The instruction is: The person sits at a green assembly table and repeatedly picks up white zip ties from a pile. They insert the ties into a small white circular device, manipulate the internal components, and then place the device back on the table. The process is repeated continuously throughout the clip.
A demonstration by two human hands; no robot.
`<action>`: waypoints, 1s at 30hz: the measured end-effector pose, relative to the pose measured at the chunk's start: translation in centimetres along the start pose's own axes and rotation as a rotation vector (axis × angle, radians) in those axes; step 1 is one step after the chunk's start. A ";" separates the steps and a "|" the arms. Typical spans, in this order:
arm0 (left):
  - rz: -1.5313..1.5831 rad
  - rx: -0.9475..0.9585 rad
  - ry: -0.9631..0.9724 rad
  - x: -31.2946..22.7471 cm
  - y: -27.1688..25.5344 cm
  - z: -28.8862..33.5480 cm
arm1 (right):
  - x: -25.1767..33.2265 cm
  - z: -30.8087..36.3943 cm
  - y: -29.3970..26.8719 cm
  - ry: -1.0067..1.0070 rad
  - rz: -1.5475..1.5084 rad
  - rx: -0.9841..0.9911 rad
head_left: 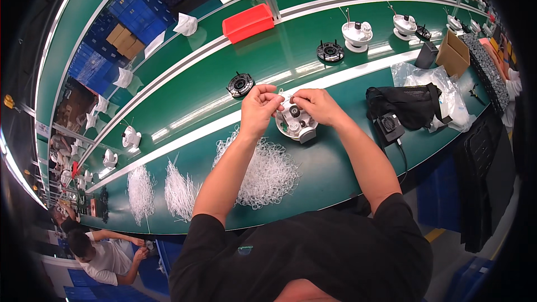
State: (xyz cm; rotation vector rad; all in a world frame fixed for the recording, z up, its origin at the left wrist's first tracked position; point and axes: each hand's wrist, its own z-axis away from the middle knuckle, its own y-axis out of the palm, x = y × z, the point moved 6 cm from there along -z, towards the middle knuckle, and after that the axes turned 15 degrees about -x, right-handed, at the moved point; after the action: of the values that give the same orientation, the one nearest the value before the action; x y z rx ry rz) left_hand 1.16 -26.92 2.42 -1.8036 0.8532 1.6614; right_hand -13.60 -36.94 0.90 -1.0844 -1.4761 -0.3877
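L hand (258,113) & R hand (318,105) right at the wht housing (296,127), thumbs & fingers pinched, can't tell on what! Housing's just beyond & R of the loop pile (268,173); blk ring base (240,85) beyond it, red bin (251,32) farther.

Tally: white units (306,133) 5 near, farther ones are too small to count | black finned discs (330,52) 3 clear | white-strand piles (268,173) 3 | red tray (251,32) 1 | open carton (454,59) 1 | black mesh bag (394,106) 1 | wearer's hands (258,111) 2
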 end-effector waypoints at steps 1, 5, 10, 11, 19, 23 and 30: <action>0.016 0.025 -0.014 0.1 0.2 -0.1 | -0.1 -0.1 0.0 0.002 0.005 0.010; 0.011 0.099 -0.046 0.7 0.8 -0.2 | -0.4 -0.2 0.1 -0.028 -0.013 0.044; -0.164 0.166 0.019 1.5 1.1 -0.5 | -0.3 -0.1 0.0 -0.033 -0.034 0.081; -0.188 0.168 0.032 1.4 1.3 -0.5 | -0.3 -0.1 0.0 -0.034 -0.027 0.094; -0.399 0.112 0.124 2.3 1.4 -1.0 | -0.2 0.6 0.2 -0.018 -0.222 0.016; -0.556 0.104 0.145 1.8 1.6 -0.7 | 0.1 0.4 0.5 -0.030 -0.196 0.008; -0.684 0.123 0.418 1.2 2.0 0.0 | -1.5 -0.1 0.5 0.009 -0.314 -0.226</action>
State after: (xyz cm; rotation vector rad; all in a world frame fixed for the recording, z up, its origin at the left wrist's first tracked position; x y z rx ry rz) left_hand -0.27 -28.37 1.32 -2.0705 0.3990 0.8033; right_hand -13.38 -37.38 -0.61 -1.0244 -1.6262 -0.7948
